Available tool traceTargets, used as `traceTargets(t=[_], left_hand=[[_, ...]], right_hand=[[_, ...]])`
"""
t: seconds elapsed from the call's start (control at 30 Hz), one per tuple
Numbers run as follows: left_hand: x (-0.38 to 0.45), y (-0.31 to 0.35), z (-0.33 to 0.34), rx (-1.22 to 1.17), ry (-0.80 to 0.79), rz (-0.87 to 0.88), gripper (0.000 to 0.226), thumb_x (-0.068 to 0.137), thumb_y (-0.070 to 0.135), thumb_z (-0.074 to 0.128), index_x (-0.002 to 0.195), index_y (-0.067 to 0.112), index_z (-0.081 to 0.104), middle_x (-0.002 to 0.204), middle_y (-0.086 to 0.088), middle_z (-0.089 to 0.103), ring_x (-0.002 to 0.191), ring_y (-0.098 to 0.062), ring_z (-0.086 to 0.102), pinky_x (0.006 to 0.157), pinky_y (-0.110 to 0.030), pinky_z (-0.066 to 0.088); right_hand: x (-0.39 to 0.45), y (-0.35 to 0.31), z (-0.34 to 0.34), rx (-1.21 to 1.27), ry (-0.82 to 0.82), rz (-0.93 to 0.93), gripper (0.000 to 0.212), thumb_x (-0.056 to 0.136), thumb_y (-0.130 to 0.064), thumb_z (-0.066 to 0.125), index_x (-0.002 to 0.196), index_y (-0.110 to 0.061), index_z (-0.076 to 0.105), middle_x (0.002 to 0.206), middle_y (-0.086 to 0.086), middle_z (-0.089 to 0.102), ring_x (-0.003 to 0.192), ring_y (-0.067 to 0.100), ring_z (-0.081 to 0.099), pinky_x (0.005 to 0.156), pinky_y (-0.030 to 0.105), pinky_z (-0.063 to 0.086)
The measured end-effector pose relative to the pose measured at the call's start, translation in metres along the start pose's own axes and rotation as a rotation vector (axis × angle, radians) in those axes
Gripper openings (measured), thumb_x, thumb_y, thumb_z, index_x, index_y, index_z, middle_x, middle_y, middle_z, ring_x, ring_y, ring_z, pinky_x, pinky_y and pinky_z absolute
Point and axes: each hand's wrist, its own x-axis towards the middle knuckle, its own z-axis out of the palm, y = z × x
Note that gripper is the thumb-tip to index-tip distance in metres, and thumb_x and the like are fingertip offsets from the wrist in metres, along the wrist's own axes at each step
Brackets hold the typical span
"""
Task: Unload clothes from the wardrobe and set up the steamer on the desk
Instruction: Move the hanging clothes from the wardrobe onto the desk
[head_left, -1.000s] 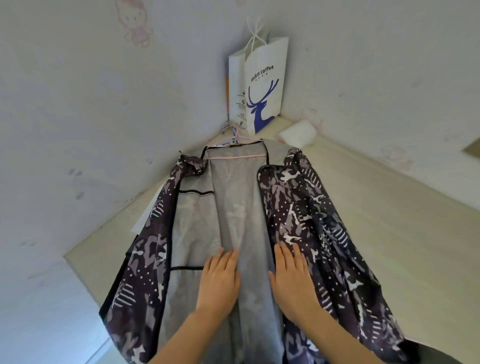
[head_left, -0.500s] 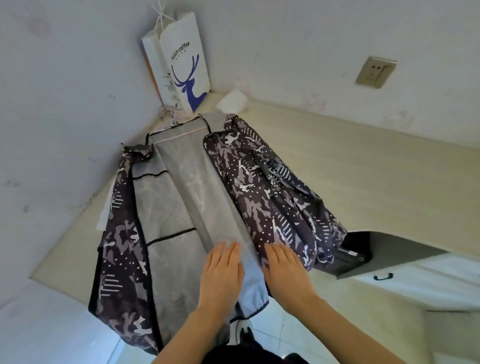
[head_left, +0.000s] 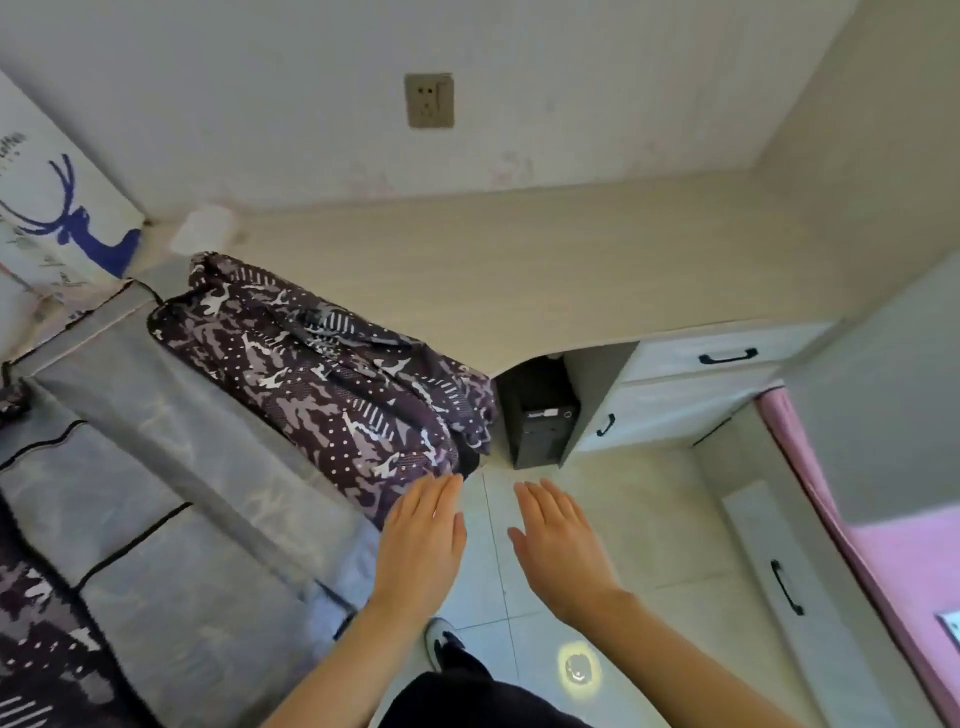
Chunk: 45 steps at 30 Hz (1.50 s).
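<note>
Both hands hold nothing: the left hand (head_left: 423, 545) and right hand (head_left: 558, 545) hover side by side above the tiled floor (head_left: 649, 525), palms down, fingers straight and close together. The left fingertips reach the hanging corner of the jacket (head_left: 322, 374); whether they touch it cannot be told. The jacket lies opened flat across the left end of the desk (head_left: 597, 270), its collar toward the back left corner near a paper bag (head_left: 62, 218) with a blue deer, its hem spilling over the front edge. Its grey lining (head_left: 156, 467) faces up, and one dark patterned front panel is folded back in a loose heap toward the middle of the desk. The cloth looks thin, light and limp, probably a little slippery, so it would likely slide off the edge if tugged and sag if lifted at one point. The better holds seem to be the collar or both shoulders, or the bunched panel gathered in a full handful. A wall socket (head_left: 429, 100) sits above the back edge. No steamer is in view.
</note>
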Motion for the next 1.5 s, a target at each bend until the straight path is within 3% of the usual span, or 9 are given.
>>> traceTargets(t=[0.07, 0.17, 0.5, 0.67, 0.87, 1.2, 1.5], left_hand=[[0.003, 0.027, 0.007, -0.016, -0.013, 0.063, 0.039, 0.087, 0.018, 0.063, 0.125, 0.009, 0.059, 0.122, -0.005, 0.063, 0.114, -0.024, 0.058, 0.093, -0.038, 0.051], [0.005, 0.066, 0.018, -0.023, -0.051, 0.151, 0.037, 0.092, 0.019, 0.053, 0.127, 0.008, 0.056, 0.125, -0.004, 0.060, 0.116, -0.022, 0.055, 0.095, -0.035, 0.050], [-0.033, 0.224, 0.064, -0.053, -0.113, 0.410, 0.036, 0.089, 0.020, 0.062, 0.123, 0.009, 0.061, 0.119, -0.003, 0.066, 0.110, -0.020, 0.061, 0.091, -0.032, 0.051], [-0.061, 0.303, 0.092, -0.027, -0.140, 0.567, 0.038, 0.089, 0.023, 0.060, 0.125, 0.011, 0.059, 0.119, -0.001, 0.064, 0.117, -0.023, 0.055, 0.102, -0.040, 0.042], [-0.073, 0.374, 0.113, -0.011, -0.225, 0.661, 0.043, 0.092, 0.025, 0.053, 0.134, 0.014, 0.051, 0.134, -0.001, 0.055, 0.132, -0.024, 0.044, 0.111, -0.046, 0.033], [-0.048, 0.480, 0.155, -0.020, -0.314, 0.859, 0.045, 0.090, 0.021, 0.056, 0.134, 0.012, 0.051, 0.135, -0.002, 0.054, 0.133, -0.025, 0.043, 0.112, -0.045, 0.032], [0.011, 0.582, 0.190, -0.037, -0.403, 1.007, 0.046, 0.088, 0.019, 0.060, 0.133, 0.011, 0.052, 0.134, -0.004, 0.056, 0.131, -0.025, 0.044, 0.110, -0.043, 0.036]], right_hand=[[-0.023, 0.023, -0.006, -0.007, 0.036, 0.051, 0.050, 0.086, -0.037, 0.064, 0.127, -0.008, 0.056, 0.126, 0.007, 0.062, 0.119, 0.027, 0.057, 0.099, 0.039, 0.043], [-0.063, 0.060, -0.010, 0.015, 0.047, 0.145, 0.050, 0.090, -0.039, 0.058, 0.131, -0.010, 0.053, 0.130, 0.005, 0.059, 0.123, 0.026, 0.054, 0.103, 0.037, 0.039], [-0.194, 0.159, -0.019, 0.020, 0.020, 0.424, 0.054, 0.088, -0.038, 0.060, 0.131, -0.007, 0.052, 0.128, 0.010, 0.060, 0.122, 0.032, 0.054, 0.101, 0.046, 0.045], [-0.270, 0.210, -0.021, 0.030, 0.025, 0.627, 0.056, 0.087, -0.038, 0.062, 0.131, -0.006, 0.052, 0.128, 0.010, 0.060, 0.125, 0.032, 0.051, 0.104, 0.045, 0.043], [-0.338, 0.254, -0.026, 0.110, 0.065, 0.885, 0.057, 0.096, -0.036, 0.048, 0.143, -0.007, 0.036, 0.144, 0.011, 0.044, 0.138, 0.032, 0.033, 0.114, 0.045, 0.029], [-0.397, 0.327, -0.025, 0.131, 0.105, 1.176, 0.055, 0.091, -0.031, 0.056, 0.136, -0.001, 0.046, 0.134, 0.015, 0.054, 0.130, 0.035, 0.044, 0.105, 0.046, 0.040], [-0.396, 0.422, -0.036, 0.126, 0.136, 1.333, 0.052, 0.088, -0.029, 0.060, 0.132, -0.001, 0.050, 0.130, 0.015, 0.056, 0.126, 0.038, 0.048, 0.103, 0.049, 0.042]])
